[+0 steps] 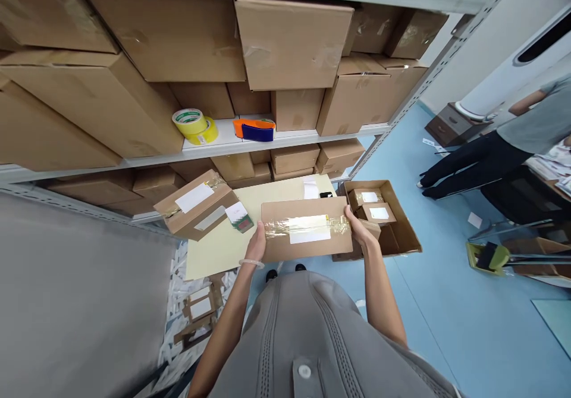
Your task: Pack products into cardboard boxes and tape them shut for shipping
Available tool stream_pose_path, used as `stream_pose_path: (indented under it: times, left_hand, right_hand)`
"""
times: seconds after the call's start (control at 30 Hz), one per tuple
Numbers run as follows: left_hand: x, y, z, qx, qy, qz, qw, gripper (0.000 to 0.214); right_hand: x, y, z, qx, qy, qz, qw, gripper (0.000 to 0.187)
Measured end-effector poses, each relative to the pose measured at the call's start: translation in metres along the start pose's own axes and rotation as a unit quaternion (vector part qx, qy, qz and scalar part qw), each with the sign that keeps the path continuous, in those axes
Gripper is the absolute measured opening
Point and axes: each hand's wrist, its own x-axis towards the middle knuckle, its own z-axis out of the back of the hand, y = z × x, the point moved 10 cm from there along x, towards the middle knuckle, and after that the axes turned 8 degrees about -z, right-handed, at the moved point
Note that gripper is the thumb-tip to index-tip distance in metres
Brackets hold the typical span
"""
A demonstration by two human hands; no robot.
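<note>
Between my two hands is a taped cardboard box (307, 250) with a white label across its middle, held in front of my body. My left hand (256, 244) grips its left end, and a pale bracelet circles that wrist. On the right end my right hand (359, 229) is closed, fingers partly hidden by the box. Left of it, another labelled cardboard box (209, 210) rests on a cream tabletop (214, 261). A small white and green card or packet (239, 216) lies beside that box.
A large open carton (404, 225) holding smaller labelled boxes stands on the floor at right. Shelves of cardboard boxes (294, 47) rise ahead, with yellow tape rolls (195, 125) and an orange-and-blue tape dispenser (254, 129). Paper scraps cover the floor at left. Another person (504, 142) stands far right.
</note>
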Motion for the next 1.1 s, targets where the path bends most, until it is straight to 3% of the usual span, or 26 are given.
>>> stream_pose_path:
  times: [0.07, 0.17, 0.27, 0.37, 0.47, 0.77, 1.1]
  left_hand:
    - [-0.009, -0.022, 0.001, 0.004, 0.005, 0.013, 1.0, 0.077]
    - [-0.014, -0.063, 0.002, -0.057, 0.009, -0.041, 0.997, 0.078]
    - [-0.011, -0.084, 0.012, -0.11, -0.025, -0.083, 0.99, 0.079]
    - [-0.005, -0.085, 0.019, -0.14, -0.045, -0.089, 0.985, 0.084]
    - [-0.001, -0.081, 0.018, -0.164, -0.028, -0.089, 0.982, 0.088]
    - [0.004, -0.065, 0.011, -0.201, -0.002, -0.065, 0.977, 0.092]
    - [0.002, -0.072, 0.016, -0.204, -0.028, -0.102, 0.973, 0.08]
  right_hand:
    - [-0.014, 0.012, 0.005, 0.021, -0.011, 0.036, 0.999, 0.061]
    - [-0.034, 0.035, 0.005, 0.048, -0.003, 0.105, 0.993, 0.056]
    - [-0.049, 0.053, 0.002, 0.059, 0.01, 0.147, 0.987, 0.057]
    - [-0.059, 0.062, 0.003, 0.074, -0.005, 0.169, 0.983, 0.077]
    - [-0.065, 0.067, 0.01, 0.086, -0.044, 0.191, 0.977, 0.087]
    - [-0.08, 0.088, 0.013, 0.063, -0.073, 0.277, 0.956, 0.086]
    - [-0.061, 0.078, 0.019, 0.08, -0.064, 0.265, 0.959, 0.074]
